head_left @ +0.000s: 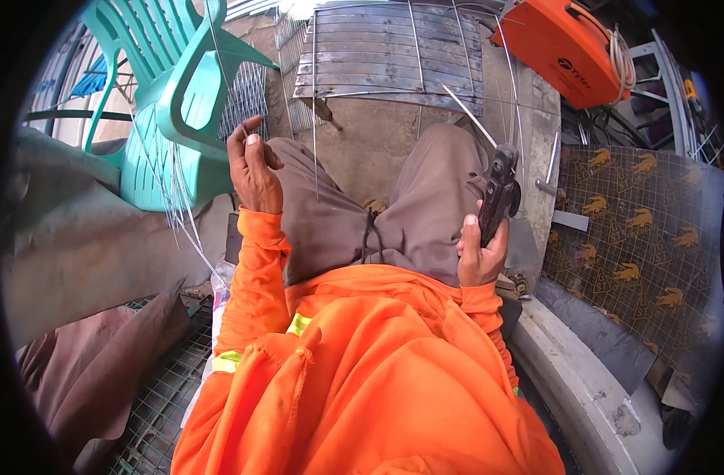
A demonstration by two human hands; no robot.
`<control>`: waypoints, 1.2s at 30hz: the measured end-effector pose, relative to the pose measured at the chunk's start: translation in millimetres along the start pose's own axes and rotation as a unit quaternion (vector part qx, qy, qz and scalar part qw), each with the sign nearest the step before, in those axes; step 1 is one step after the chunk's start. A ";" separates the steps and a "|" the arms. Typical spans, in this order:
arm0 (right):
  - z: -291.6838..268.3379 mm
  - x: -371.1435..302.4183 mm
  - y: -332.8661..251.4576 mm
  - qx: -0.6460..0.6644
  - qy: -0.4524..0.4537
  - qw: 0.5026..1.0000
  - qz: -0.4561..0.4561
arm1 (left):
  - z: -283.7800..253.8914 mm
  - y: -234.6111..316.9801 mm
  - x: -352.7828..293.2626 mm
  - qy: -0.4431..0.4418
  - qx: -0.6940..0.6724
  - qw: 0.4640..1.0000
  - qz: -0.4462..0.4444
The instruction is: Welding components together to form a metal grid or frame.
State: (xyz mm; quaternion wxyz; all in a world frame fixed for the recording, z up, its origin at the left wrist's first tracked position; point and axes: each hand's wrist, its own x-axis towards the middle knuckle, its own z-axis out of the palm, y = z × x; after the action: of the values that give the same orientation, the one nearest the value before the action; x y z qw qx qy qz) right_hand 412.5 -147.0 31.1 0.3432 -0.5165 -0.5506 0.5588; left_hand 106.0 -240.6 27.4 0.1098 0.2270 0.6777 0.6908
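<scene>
Gripping a dark clamp-like holder (500,190) in the right hand (485,253), nearer than a grey slatted table (370,63) and toward its right side. Pointing a thin pale rod (469,111) from that holder across the table's near right corner; impossible to tell whether touching. Raising the left hand (257,174) short of the table, off its left, with fingers loosely bent and parted.

Wearing a loose orange top (378,364) with yellow bands, closest of all, and grey-brown trousers (433,174), with knees apart before the table's near edge.

With green wire mesh (152,419) and brown cloth (101,356) well nearer than the table, to its left. With a dark sheet (639,237) bearing gold animal figures to the table's near right. With a green plastic chair (180,127) left of the table, behind thin wires (174,182). With slim rods crossing the tabletop. With an orange box-shaped machine (556,47), hung with pale coiled cable (620,67), just right of the table.
</scene>
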 end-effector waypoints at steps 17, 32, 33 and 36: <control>-3.2 7.0 9.7 0.060 0.049 0.997 0.015 | 99.3 -40.6 158.4 -0.360 0.094 0.878 -0.301; -7.4 8.6 14.4 0.043 0.052 0.997 0.027 | 150.6 -65.8 192.7 -0.406 0.419 0.790 -0.189; -7.8 8.5 14.3 0.042 0.054 0.997 0.031 | 151.9 -65.9 190.9 -0.387 0.335 0.827 -0.234; -6.4 10.3 11.2 0.050 0.055 0.997 0.038 | 155.7 -73.6 201.3 -0.397 0.311 0.837 -0.211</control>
State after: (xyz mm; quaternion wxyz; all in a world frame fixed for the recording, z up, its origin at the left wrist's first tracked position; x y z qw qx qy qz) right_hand 418.3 -137.3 19.1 0.3767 -0.5490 -0.4825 0.5691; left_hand -9.2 -5.8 -15.4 0.4364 0.3558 0.7864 0.2540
